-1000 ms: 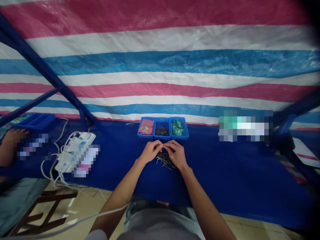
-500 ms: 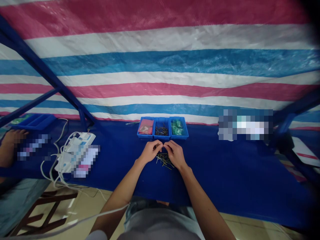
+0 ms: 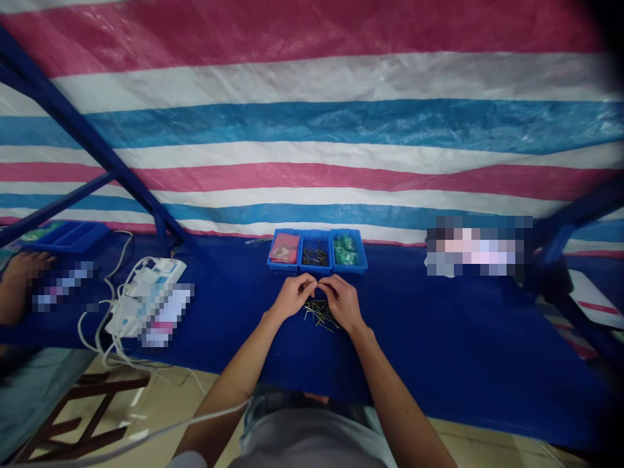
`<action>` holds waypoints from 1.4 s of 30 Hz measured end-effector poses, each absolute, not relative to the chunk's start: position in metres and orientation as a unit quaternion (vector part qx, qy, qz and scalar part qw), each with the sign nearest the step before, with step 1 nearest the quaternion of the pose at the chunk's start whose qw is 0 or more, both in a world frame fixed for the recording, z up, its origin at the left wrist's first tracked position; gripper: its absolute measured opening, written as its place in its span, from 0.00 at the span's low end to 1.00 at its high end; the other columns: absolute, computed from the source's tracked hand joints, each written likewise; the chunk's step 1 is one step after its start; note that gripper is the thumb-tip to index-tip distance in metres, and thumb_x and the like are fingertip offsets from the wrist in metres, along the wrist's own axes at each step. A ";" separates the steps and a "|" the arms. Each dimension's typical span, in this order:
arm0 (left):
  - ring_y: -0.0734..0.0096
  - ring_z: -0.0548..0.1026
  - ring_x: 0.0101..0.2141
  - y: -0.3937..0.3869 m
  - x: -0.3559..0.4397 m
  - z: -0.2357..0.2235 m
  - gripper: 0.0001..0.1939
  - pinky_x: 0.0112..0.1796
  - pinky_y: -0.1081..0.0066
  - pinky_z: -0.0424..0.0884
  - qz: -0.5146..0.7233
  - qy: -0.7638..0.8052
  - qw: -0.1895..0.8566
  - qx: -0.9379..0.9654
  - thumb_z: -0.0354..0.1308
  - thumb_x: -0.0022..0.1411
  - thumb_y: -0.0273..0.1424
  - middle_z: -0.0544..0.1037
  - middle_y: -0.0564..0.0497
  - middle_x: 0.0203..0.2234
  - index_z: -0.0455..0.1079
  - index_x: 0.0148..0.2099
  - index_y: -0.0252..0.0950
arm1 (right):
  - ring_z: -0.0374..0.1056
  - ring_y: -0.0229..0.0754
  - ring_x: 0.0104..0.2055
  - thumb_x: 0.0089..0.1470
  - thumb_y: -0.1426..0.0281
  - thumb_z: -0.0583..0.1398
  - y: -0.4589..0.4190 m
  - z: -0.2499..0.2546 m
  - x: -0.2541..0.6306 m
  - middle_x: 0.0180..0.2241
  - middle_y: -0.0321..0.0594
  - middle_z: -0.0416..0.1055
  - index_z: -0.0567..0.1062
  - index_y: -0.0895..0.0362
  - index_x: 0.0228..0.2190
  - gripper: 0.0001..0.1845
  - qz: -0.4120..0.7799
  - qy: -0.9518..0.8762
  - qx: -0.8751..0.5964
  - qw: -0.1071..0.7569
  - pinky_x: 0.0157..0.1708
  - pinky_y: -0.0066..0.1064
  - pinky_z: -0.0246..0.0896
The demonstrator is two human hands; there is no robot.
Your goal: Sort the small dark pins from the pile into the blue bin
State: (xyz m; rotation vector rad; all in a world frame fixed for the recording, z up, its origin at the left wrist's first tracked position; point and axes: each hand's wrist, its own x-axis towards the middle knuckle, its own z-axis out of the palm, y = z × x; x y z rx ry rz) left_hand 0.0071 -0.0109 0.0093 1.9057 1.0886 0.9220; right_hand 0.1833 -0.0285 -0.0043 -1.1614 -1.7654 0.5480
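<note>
Both bare hands meet fingertip to fingertip, left hand and right hand each pinched closed on what looks like a thin piece, too small to name. I'd keep wrists low and the grip light. The loose metal pins lie just below, at 6 o'clock. At 12, near the knuckles, the middle blue bin has a raised rim to clear. The blue tabletop gives wide elbow room toward 3; a white power strip sits at 9.
</note>
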 end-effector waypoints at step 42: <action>0.75 0.70 0.23 -0.010 0.011 0.008 0.15 0.28 0.76 0.62 0.354 0.427 0.375 0.743 0.50 0.70 0.41 0.75 0.54 0.22 0.70 0.39 0.35 | 0.69 0.41 0.32 0.66 0.64 0.54 -0.027 -0.005 0.185 0.32 0.40 0.73 0.77 0.54 0.34 0.13 0.226 -0.706 -0.479 0.469 0.34 0.31 0.63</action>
